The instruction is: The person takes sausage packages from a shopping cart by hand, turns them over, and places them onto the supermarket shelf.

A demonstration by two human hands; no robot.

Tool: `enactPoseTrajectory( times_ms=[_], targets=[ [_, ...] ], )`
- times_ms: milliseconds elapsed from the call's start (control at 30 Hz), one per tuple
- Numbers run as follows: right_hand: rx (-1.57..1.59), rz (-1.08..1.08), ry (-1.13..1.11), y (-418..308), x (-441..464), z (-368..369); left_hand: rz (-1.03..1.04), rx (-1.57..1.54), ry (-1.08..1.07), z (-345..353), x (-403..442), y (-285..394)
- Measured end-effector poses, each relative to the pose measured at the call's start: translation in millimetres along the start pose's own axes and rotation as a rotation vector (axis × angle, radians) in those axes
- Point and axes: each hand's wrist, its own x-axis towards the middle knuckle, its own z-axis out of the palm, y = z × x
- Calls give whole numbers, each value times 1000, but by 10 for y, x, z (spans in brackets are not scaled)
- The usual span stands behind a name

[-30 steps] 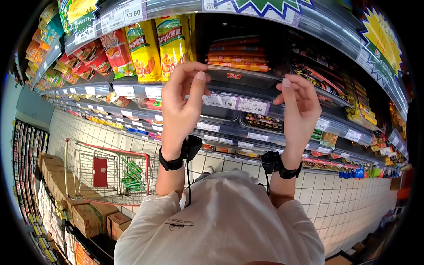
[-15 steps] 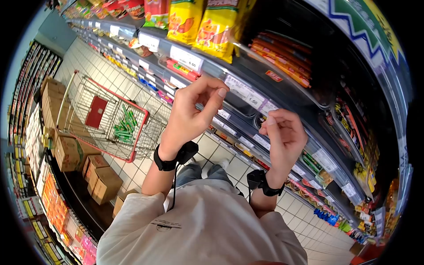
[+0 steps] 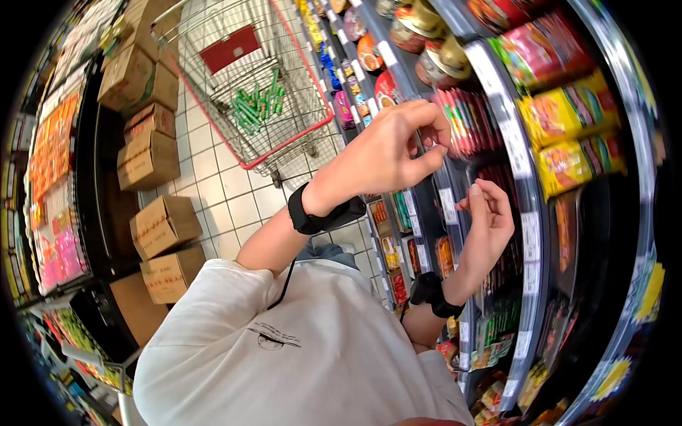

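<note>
My left hand (image 3: 387,155) is raised in front of the shelf, fingers curled and thumb bent toward them. Close behind its fingertips stands a row of red-wrapped sticks (image 3: 477,119), partly blurred. Lower and to the right, my right hand (image 3: 490,221) has its fingers curled in toward the thumb, near the price-tag strips. Whether either pinch holds something small I cannot make out. A black band with a device sits on each wrist. The yellow snack packs (image 3: 574,110) lie on the shelf beyond my right hand.
A shopping cart (image 3: 323,106) with red trim stands at upper left, holding several green-wrapped sticks (image 3: 257,106). Cardboard boxes (image 3: 167,226) line the left side by a stocked display (image 3: 57,234). Shelf rows with price tags (image 3: 531,238) run along my right.
My view has turned, so the shelf now runs more upright and the cart appears higher and farther right. Both hands appear farther right in view, their fingers still curled.
</note>
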Motion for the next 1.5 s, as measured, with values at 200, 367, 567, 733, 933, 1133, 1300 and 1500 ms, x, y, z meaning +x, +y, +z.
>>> enactPoseTrajectory(
  times_ms=[200,367,567,733,933,1133,1300,1500],
  targets=[
    [-38,-24,-235,-57,71,1183,1,40,148,-1234,-371,-67],
    [-26,-45,-438,-31,60,2072,-130,184,464,-2155,-807,-123],
    [-40,-5,-634,56,218,2908,-252,245,668,-2897,-1174,-235],
    [-94,242,-833,1002,685,3592,-427,127,690,-3267,-1405,-963],
    [-272,535,-882,2230,1122,4192,-853,39,557,-3378,-1623,-2140],
    [-343,719,-806,3190,1573,4884,-1058,159,497,-3423,-1329,-3231],
    [-223,884,-804,4181,1968,5424,-1122,286,585,-3257,-1222,-4376],
    [-132,1078,-733,5184,2295,5890,-1285,245,605,-3014,-1348,-5346]
  ],
)
